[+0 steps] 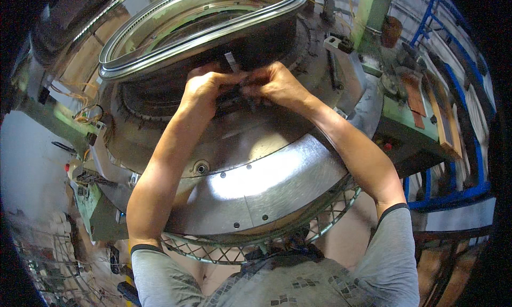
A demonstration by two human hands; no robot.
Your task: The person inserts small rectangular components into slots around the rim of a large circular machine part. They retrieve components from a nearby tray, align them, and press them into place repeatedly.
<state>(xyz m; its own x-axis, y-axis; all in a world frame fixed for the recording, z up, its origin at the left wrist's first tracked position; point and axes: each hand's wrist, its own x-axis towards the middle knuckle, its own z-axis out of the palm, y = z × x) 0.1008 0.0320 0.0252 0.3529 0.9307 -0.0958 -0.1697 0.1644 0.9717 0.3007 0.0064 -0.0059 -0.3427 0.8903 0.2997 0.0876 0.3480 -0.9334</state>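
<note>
Both my hands meet over the dark hollow of a large round metal machine (266, 141). My left hand (204, 85) reaches in with its thumb and fingers drawn together toward the right one. My right hand (273, 83) is bent inward, its fingers pinched close to the left fingertips. A thin pale metal strip (231, 61) stands up just behind the fingertips; whether either hand touches it is unclear. Whatever lies between the fingers is too small and dark to make out. Nearer me, a shiny curved metal plate (266, 176) with several screw holes spans the machine's front.
A bright oval-looking metal ring (200, 29) rises behind my hands. A green lattice rim (224, 253) curves below the plate, close to my body. On the right are a green bench (400, 123) and a blue rack (463, 99); cables (85, 107) hang at left.
</note>
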